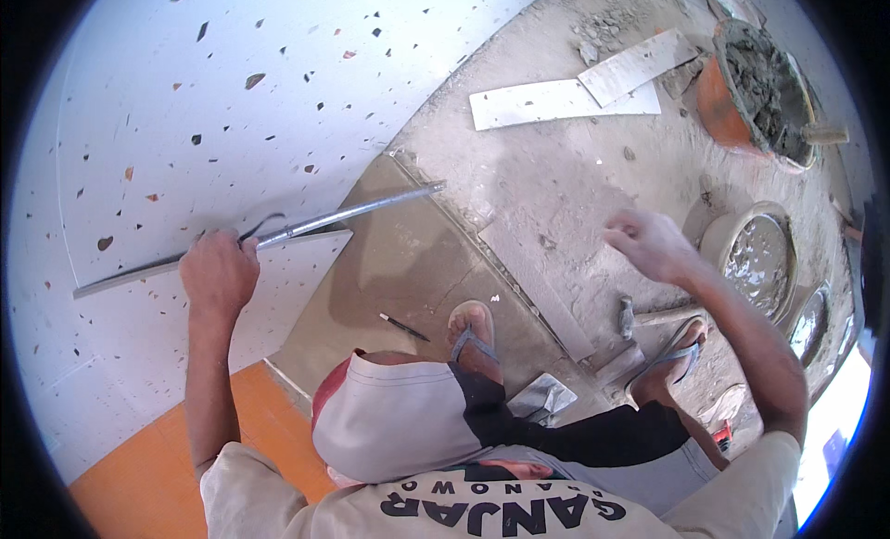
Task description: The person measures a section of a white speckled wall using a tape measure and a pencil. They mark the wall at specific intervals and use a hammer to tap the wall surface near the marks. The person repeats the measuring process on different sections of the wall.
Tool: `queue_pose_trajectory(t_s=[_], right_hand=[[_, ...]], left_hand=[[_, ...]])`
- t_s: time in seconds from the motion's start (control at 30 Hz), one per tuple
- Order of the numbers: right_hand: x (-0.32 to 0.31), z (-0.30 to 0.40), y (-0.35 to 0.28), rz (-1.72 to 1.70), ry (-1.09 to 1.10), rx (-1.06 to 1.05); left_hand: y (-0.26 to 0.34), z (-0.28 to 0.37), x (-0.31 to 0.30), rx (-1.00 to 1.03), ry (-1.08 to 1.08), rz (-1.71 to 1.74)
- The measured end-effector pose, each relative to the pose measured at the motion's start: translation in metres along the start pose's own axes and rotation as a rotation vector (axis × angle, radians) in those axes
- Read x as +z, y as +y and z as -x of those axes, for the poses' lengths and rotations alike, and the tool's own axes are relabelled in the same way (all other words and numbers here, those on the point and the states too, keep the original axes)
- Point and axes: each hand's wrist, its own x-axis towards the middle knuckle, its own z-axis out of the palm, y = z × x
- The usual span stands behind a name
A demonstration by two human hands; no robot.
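Observation:
My left hand [220, 268] is closed around a long metal bar [348, 211], perhaps a tube, that slants up to the right over the speckled wall tile's edge and the grey mortar floor. Beside that hand a dark curved strip [263, 221] sticks out. Below the bar, a speckled white tile [299, 261] stands against the wall. My right hand [650, 245] is raised over the dusty floor, slightly blurred, fingers curled, with no object visible in it. A black pencil or pen [403, 326] lies on the mortar bed by my left foot.
An orange bucket of grey mortar [716, 111] stands at the upper right, above basins of murky liquid [716, 243]. Cut tile strips [514, 106] lie on the floor. A hammer [627, 318] is beside my right foot, and a metal trowel [546, 394] rests between my legs.

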Motion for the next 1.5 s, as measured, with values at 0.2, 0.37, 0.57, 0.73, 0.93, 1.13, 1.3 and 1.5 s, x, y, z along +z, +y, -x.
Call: queue_pose_trajectory(t_s=[0.2,0.37,0.57,0.73,0.93,1.13,1.3,1.5], right_hand=[[-0.02,0.1,0.072,-0.164,0.116,0.217],[0.013,0.127,0.1,-0.278,0.103,0.3],[0.019,0.125,0.116,-0.306,0.131,0.264],[0.019,0.122,0.127,-0.334,0.208,0.266],[0.014,0.119,0.118,-0.332,0.181,0.287],[0.011,0.118,0.116,-0.332,0.169,0.278],[0.015,0.121,0.123,-0.348,0.174,0.255],[0.011,0.123,0.116,-0.31,0.14,0.276]], left_hand=[[0.02,-0.024,-0.022,0.022,0.009,-0.074],[0.044,-0.037,-0.043,0.047,-0.055,-0.168],[0.064,-0.047,-0.063,0.088,-0.127,-0.295],[0.067,-0.052,-0.065,0.103,-0.144,-0.306],[0.066,-0.056,-0.066,0.117,-0.202,-0.294],[0.067,-0.057,-0.066,0.098,-0.262,-0.276],[0.067,-0.057,-0.066,0.098,-0.317,-0.272],[0.068,-0.057,-0.068,0.124,-0.335,-0.263]])
